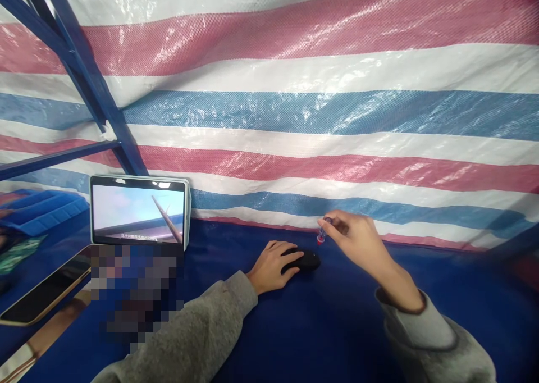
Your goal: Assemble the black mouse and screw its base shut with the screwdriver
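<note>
Mouse (pixel 311 260) as landmark: long axis crosswise on the worktop (pixel 315 327), our left hand (pixel 272 266) curled over its left end. Just beyond its right end, our right hand (pixel 359 241) pinches a small clear piece (pixel 321 236) by its top, near upright, tilting slightly; whether its red base touches the worktop, we cannot tell.

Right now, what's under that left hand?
A black computer mouse is partly under the left hand, on the blue table. What the hand and mouse cover can't be seen.
</note>
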Motion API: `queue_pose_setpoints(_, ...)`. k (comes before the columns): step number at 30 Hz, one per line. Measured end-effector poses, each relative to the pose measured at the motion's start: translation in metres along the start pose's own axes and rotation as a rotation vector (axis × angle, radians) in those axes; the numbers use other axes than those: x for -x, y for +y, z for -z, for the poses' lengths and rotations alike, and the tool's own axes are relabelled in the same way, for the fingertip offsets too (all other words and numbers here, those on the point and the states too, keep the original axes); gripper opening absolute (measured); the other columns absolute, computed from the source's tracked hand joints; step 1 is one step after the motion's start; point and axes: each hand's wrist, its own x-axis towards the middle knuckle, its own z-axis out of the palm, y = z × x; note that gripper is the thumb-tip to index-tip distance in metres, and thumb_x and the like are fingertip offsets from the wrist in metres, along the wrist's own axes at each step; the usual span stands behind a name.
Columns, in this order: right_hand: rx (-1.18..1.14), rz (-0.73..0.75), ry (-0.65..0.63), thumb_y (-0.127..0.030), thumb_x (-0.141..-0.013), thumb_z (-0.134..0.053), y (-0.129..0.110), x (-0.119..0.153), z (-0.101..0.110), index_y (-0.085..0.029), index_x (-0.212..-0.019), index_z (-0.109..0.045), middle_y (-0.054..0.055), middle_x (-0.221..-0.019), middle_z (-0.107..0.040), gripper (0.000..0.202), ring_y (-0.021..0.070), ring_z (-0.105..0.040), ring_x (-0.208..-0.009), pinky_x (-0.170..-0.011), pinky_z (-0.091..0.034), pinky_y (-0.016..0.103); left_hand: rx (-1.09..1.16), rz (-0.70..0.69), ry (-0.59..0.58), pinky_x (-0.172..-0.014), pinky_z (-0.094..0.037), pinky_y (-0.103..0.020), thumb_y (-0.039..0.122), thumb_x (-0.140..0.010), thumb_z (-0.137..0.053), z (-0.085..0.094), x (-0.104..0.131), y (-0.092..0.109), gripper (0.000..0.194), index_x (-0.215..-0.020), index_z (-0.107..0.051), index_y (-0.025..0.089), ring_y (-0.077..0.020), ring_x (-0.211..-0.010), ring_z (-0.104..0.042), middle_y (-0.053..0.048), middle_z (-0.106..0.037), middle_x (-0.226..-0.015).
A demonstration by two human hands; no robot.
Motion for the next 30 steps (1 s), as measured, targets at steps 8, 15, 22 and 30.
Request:
queue_pose_setpoints(8,0.036,-0.006,-0.041,-0.043,-0.089,-0.051,0.0022,-0.0009,-0.0014,-0.022,-0.075,-0.063,-0.001,-0.058,-0.064,0.028,0.0152,-0.057,-0.052,-0.057,-0.040,0.028,-0.015,-0.012,0.003,-0.100,-0.040,-0.044,0.030,-0.088,-0.063,0.0001,0.0006,0.0006,0.038,-0.126,-0.061,0.027,-0.0271,-0.117,-0.055,-0.009,-0.060,-0.127)
queue_pose_setpoints(15,0.066,-0.005,-0.066,-0.044,-0.089,-0.050,0.0028,-0.0021,-0.0044,-0.022,-0.071,-0.063,-0.001,-0.056,-0.063,0.032,0.0145,-0.055,-0.050,-0.055,-0.038,0.027,-0.032,-0.017,-0.002,-0.100,-0.040,-0.043,0.032,-0.089,-0.062,-0.0005,0.0009,-0.0010,0.038,-0.127,-0.060,0.027,-0.0265,-0.117,-0.055,-0.009,-0.059,-0.128)
queue_pose_setpoints(22,0.094,-0.020,-0.097,-0.044,-0.089,-0.051,0.0041,-0.0022,-0.0087,-0.021,-0.072,-0.064,-0.001,-0.058,-0.064,0.031,0.0146,-0.056,-0.052,-0.056,-0.037,0.026,-0.065,-0.023,-0.015,-0.101,-0.039,-0.043,0.033,-0.090,-0.062,-0.0019,0.0011,-0.0030,0.038,-0.127,-0.060,0.025,-0.0253,-0.119,-0.053,-0.008,-0.058,-0.130)
queue_pose_setpoints(30,0.084,-0.043,-0.084,-0.043,-0.089,-0.051,0.0052,-0.0022,-0.0064,-0.021,-0.072,-0.062,-0.002,-0.058,-0.063,0.029,0.0142,-0.054,-0.052,-0.058,-0.037,0.026,-0.067,-0.023,-0.014,-0.100,-0.040,-0.042,0.034,-0.090,-0.062,-0.0028,0.0015,-0.0033,0.037,-0.126,-0.060,0.025,-0.0249,-0.118,-0.054,-0.008,-0.059,-0.129)
